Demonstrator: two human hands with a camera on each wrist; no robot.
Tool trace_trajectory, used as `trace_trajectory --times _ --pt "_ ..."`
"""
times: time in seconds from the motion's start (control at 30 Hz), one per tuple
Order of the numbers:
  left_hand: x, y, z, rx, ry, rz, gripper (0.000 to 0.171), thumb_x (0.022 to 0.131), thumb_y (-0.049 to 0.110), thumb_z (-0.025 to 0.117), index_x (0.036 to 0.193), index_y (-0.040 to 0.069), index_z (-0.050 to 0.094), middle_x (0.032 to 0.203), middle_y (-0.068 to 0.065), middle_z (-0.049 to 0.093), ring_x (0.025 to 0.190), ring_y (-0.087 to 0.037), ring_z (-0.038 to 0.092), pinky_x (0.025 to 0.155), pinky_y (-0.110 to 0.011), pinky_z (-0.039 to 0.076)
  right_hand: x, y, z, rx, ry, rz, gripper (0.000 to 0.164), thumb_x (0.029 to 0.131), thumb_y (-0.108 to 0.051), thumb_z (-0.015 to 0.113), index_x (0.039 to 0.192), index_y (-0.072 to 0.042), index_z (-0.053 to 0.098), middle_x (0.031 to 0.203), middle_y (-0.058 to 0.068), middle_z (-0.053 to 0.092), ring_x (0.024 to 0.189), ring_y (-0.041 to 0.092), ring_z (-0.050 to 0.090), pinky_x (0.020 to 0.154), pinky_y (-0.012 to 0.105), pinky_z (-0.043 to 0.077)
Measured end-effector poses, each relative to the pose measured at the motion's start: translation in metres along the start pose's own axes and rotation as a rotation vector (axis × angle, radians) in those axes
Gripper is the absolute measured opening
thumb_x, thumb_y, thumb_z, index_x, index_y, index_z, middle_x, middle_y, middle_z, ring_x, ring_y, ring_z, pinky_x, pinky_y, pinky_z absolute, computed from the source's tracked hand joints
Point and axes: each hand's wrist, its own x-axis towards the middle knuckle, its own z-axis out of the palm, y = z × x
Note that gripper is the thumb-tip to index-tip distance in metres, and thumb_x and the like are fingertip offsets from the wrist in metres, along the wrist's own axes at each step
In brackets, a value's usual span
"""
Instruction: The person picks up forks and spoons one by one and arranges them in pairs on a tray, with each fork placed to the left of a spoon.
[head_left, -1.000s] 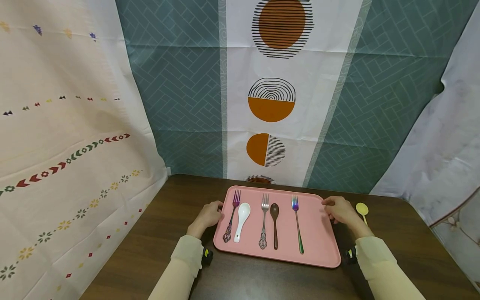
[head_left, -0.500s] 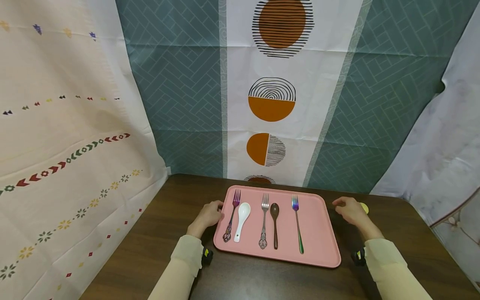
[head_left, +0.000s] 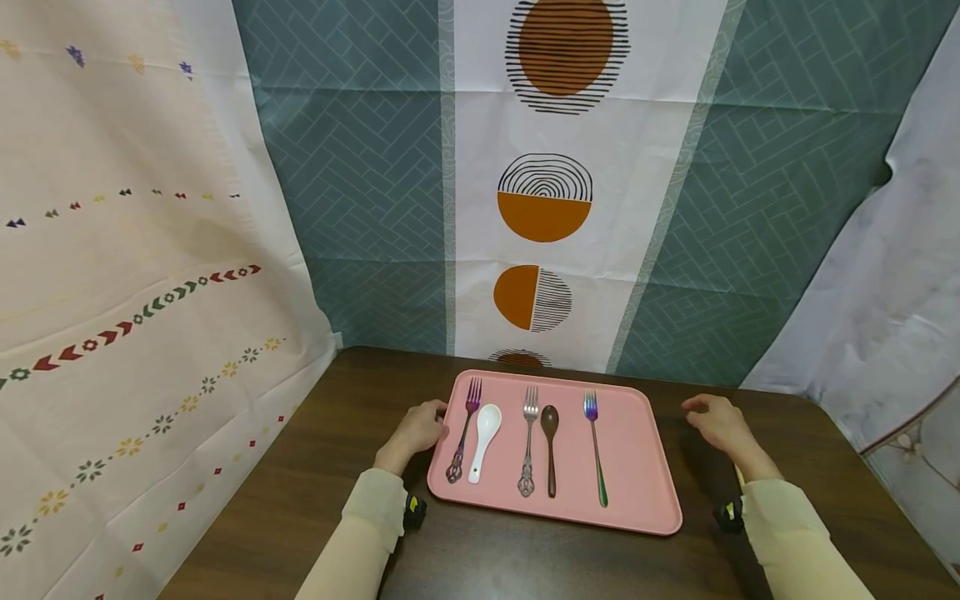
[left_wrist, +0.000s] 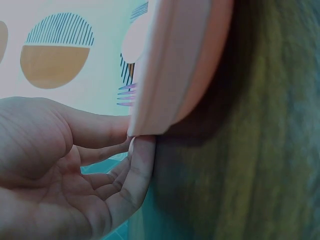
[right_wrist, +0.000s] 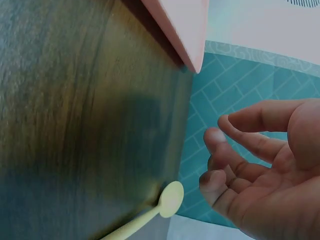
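A pink tray [head_left: 637, 467] lies on the table, and my left hand [head_left: 415, 432] holds its left rim. In the left wrist view the thumb is at the rim's edge and the fingers are against its outer side. A purple fork [head_left: 472, 408], white spoon [head_left: 487, 427], silver fork [head_left: 530, 410], dark brown spoon [head_left: 550, 422] and rainbow-coloured fork [head_left: 591, 408] lie lengthwise on the tray. My right hand [head_left: 722, 423] hovers right of the tray, fingers loosely bent, holding nothing. A yellow spoon [right_wrist: 171, 199] lies beneath it, mostly hidden in the head view.
The dark wooden table [head_left: 517, 554] reaches back to a hanging green and white cloth [head_left: 375, 208]. Pale cloths hang on the left [head_left: 135, 333] and right [head_left: 892, 333] sides.
My right hand has let go of the tray's right edge and moved right, coming over the yellow spoon. My left hand, the tray and the cutlery on it have stayed put.
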Motion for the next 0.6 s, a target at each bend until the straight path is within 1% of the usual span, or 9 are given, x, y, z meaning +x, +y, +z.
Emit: trace_trajectory --times 0.17,0.37,0.43,0.6 --pt "0.002 0.000 0.001 0.001 0.001 -0.009 0.043 0.098 0.006 0.065 0.139 -0.003 0.059 0.112 -0.018 0.067 0.093 -0.029 0.062 0.094 -0.052 0.055 -0.002 0.000 -0.003 -0.004 0.004 0.011 0.034 0.095 -0.010 0.055 0.120 0.012 0.064 0.126 0.041 0.058 0.099 0.049 0.057 0.081 0.055 0.046" --pt "0.003 -0.001 0.002 0.007 0.003 -0.006 0.043 0.097 0.006 0.066 0.139 -0.004 0.059 0.113 -0.018 0.067 0.093 -0.029 0.062 0.094 -0.052 0.055 -0.003 0.007 -0.005 -0.033 0.033 -0.014 0.033 0.094 -0.009 0.055 0.117 0.013 0.064 0.124 0.042 0.059 0.107 0.059 0.056 0.087 0.062 0.046" --pt "0.003 -0.002 0.002 0.008 0.002 -0.004 0.043 0.097 0.006 0.065 0.138 -0.004 0.059 0.113 -0.018 0.067 0.093 -0.029 0.062 0.094 -0.052 0.055 -0.003 0.010 -0.006 -0.040 0.043 -0.013 0.033 0.094 -0.008 0.055 0.117 0.014 0.064 0.120 0.042 0.060 0.108 0.060 0.057 0.088 0.064 0.046" --pt "0.003 -0.002 0.002 0.008 0.003 -0.002 0.043 0.097 0.006 0.065 0.139 -0.004 0.059 0.112 -0.018 0.067 0.093 -0.029 0.062 0.094 -0.052 0.055 -0.004 0.017 -0.009 -0.048 0.050 0.034 0.035 0.094 -0.009 0.053 0.118 0.014 0.063 0.114 0.040 0.063 0.098 0.052 0.059 0.082 0.060 0.048"
